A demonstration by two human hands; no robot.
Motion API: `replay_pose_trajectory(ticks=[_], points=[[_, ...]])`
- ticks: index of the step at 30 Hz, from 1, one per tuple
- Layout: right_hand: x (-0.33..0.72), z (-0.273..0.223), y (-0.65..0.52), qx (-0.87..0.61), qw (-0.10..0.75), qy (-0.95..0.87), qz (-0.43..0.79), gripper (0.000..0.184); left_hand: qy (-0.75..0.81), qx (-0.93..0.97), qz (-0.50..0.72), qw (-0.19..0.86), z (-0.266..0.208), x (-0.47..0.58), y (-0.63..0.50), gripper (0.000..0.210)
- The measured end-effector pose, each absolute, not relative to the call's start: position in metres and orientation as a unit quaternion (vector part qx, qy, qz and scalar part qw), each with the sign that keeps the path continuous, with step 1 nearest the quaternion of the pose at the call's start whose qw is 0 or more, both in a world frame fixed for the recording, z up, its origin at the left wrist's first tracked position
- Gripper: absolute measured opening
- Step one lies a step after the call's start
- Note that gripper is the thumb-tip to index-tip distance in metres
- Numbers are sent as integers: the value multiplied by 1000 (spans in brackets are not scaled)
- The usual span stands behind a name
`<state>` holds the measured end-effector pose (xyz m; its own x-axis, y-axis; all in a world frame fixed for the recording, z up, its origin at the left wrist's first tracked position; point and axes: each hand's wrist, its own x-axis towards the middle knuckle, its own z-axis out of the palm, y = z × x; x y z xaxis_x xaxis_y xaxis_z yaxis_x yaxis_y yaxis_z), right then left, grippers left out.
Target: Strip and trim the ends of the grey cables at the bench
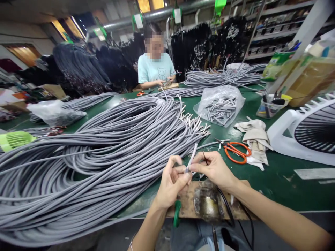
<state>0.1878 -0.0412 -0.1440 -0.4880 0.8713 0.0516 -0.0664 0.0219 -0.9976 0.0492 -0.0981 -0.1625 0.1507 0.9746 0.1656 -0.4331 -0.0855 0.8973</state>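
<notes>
Above a stained wooden board point(183, 202), my left hand point(171, 183) pinches the end of a grey cable between thumb and fingers. From that end a stripped white section point(193, 153) points upward. My right hand point(211, 169) meets it from the other side, its thumb and forefinger closed on the same cable end. A worn round metal device point(209, 204) sits on the board below my hands, with black cords beside it. A large coil of grey cables point(110, 150) lies to the left, its white ends point(196, 125) just beyond my hands.
Orange-handled scissors point(237, 152) and beige gloves point(256, 137) lie to the right, near a white fan point(300, 129). A plastic bag point(222, 104) holds short grey pieces. Across the green table point(282, 188), another person point(155, 69) works with their hands. A green clamp handle point(177, 212) is at the board's edge.
</notes>
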Motion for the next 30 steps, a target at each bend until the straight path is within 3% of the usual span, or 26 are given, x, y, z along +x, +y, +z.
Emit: replay_pose_trajectory(ticks=[3,6,10,14,17,19,22,25,30], points=[[191,-145,-38,-342,369,-662,556,19,362,462,598,546,-162,50,-97,51],[196,-144,-35,-353,338,-709,507,18,416,429,636,488,-163,49,-95,32],[202,-146,-33,-375,330,-758,420,19,463,408,658,432,-163,50,-94,35],[210,-148,-28,-435,383,-747,327,19,478,462,647,374,-160,52,-93,32],[217,-145,-24,-491,483,-671,275,20,480,466,648,365,-156,52,-93,29],[218,-142,-25,-465,525,-643,306,21,490,494,622,359,-153,53,-94,25],[217,-139,-29,-381,490,-673,402,21,488,556,561,371,-149,56,-94,20],[215,-138,-33,-370,470,-687,412,21,487,582,530,378,-146,61,-94,26],[216,-134,-36,-357,466,-701,405,20,547,596,530,256,-146,66,-92,25]])
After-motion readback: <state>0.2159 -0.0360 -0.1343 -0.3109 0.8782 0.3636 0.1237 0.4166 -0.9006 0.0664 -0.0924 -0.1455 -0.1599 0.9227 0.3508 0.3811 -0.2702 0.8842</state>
